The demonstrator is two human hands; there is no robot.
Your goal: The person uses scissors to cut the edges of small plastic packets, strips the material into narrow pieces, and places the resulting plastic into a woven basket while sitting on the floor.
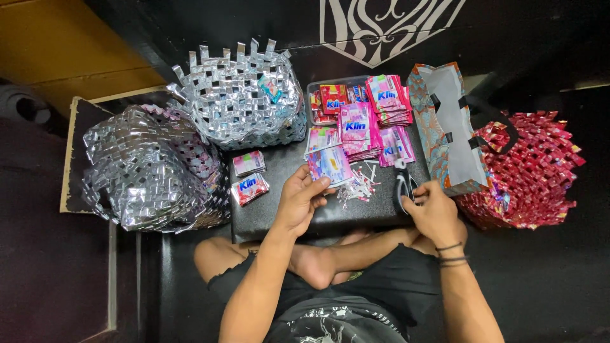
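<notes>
Looking down from the head view: person sits cross-legged behind a low black board (305, 216).

Left hand (298, 203) at about 6 o'clock on the board, fingers half-curled, thumb and fingertips pinching the lower edge of a flat pink-and-white sachet wrapper (328, 164). Wrapper lies flat on the board, at 12 o'clock from that hand.

Right hand (434, 211) at 4 o'clock of the board, fingers curled through the black handles of a pair of scissors (401, 185). Scissors point toward 12 o'clock, blades resting on the board; can't tell if blades are apart.

Between the hands: small pile of cut strips (357, 185), just beside the wrapper.

At 12 o'clock: stacks of pink sachets (372, 121), some in a clear tray (312, 86). Two more sachet bundles (249, 174) at 9 o'clock of the left hand.

Silver woven basket (244, 95) at 11 o'clock, second silver woven piece (149, 168) at 9 o'clock, off the board. Patterned tote bag (448, 127) at 2 o'clock, touching a red woven bag (530, 171) at 3 o'clock.
</notes>
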